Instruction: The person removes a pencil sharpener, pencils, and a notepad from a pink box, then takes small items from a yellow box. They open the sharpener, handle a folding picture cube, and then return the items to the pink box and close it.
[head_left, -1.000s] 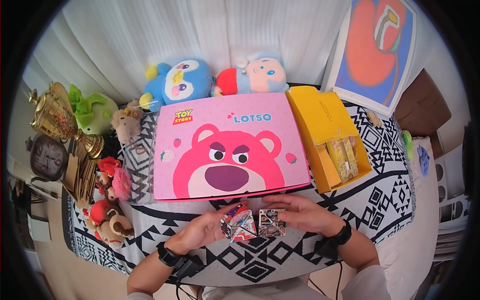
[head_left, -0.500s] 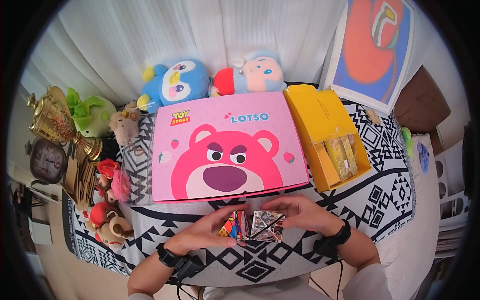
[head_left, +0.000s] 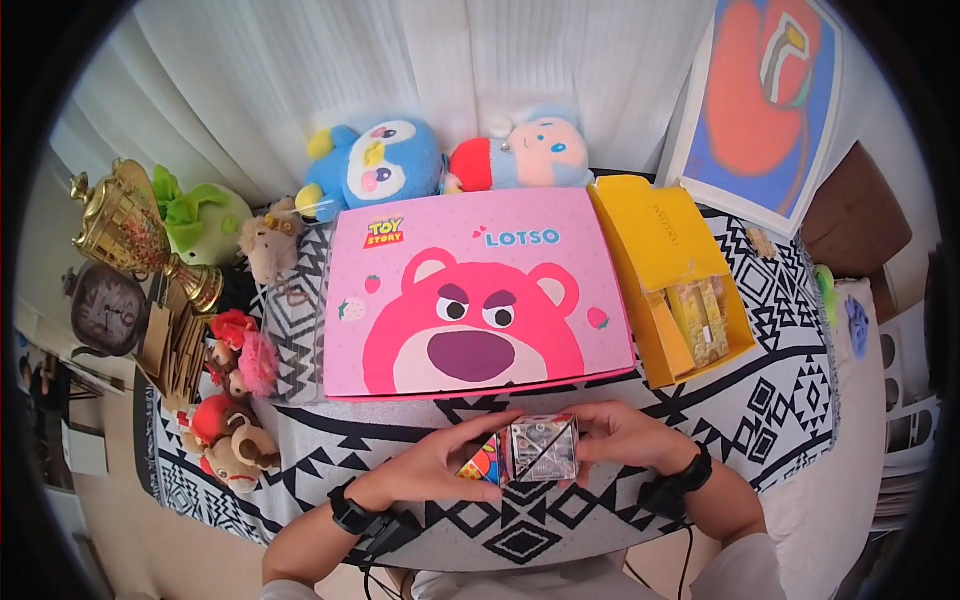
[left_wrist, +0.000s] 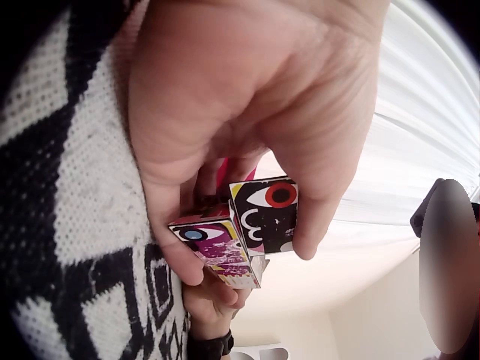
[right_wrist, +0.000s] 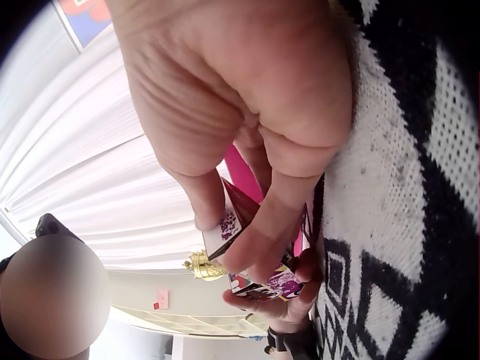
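Observation:
A folding puzzle cube (head_left: 543,450) with printed, triangle-split faces is held between both hands over the near part of the table. My left hand (head_left: 432,466) grips its left section, which shows bright red, yellow and blue print. In the left wrist view, the thumb and fingers flank a black panel with a red eye (left_wrist: 262,214) and a purple panel (left_wrist: 214,247). My right hand (head_left: 632,440) holds the greyish right section by its outer side. From the right wrist view, the fingers pinch an opened flap (right_wrist: 223,231), and the sections stand at angles to each other.
Just beyond the hands lies a pink Lotso box (head_left: 480,290). An opened yellow box (head_left: 680,230) stands right of it. Plush toys (head_left: 385,170) line the back; a gold trophy (head_left: 125,225) and a clock (head_left: 108,308) are at left. A patterned cloth (head_left: 400,540) covers the table.
The cube's two sections have turned in the hands and come closer together, with a different face of the right section now upward. The head view has shifted slightly.

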